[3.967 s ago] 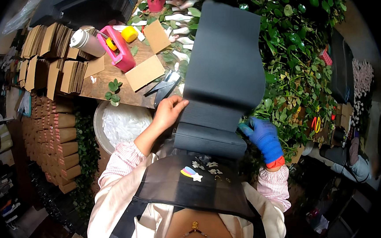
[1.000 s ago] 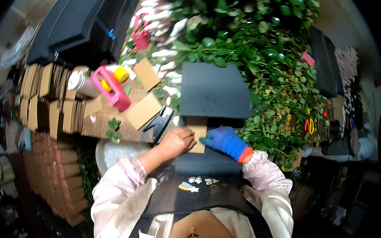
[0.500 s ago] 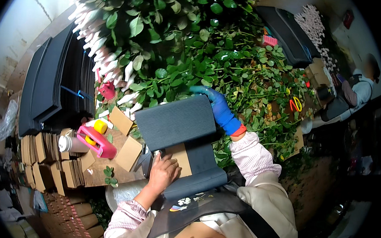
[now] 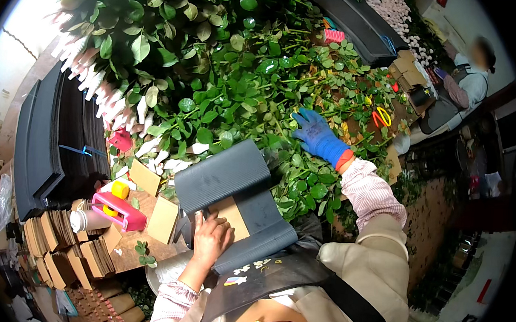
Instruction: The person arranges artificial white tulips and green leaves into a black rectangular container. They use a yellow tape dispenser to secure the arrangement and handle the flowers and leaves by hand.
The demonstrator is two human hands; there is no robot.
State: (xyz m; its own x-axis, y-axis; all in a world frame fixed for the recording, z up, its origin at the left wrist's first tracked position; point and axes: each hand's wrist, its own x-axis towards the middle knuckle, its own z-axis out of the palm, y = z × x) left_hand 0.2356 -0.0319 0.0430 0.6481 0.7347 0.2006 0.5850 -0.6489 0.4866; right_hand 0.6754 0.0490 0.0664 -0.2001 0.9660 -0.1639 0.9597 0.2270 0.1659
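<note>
My left hand (image 4: 212,238) is bare and lies with fingers stretched over a piece of brown cardboard (image 4: 231,215) on a dark grey corrugated sheet (image 4: 224,173). The sheet's far part is folded up and over, and its near edge curls toward me. To the right, my right hand (image 4: 320,140), in a blue glove, reaches into leafy green stems (image 4: 238,97); its fingers point left, apart, among the leaves. Foliage partly hides the fingertips, and I see nothing clearly held there.
Left stand a stack of black sheets (image 4: 41,140), bundled cardboard pieces (image 4: 60,246), a pink tape dispenser (image 4: 117,210) and a white-lidded cup (image 4: 86,221). White-wrapped flower heads (image 4: 93,83) lie far left. Yellow-and-red-handled scissors (image 4: 382,117) lie right. A person (image 4: 469,86) sits far right.
My right hand has left the folded sheet's far edge and moved right into the stems. The folded part sits slightly lower and more tilted. My left hand stays on the cardboard. The whole view has shifted.
</note>
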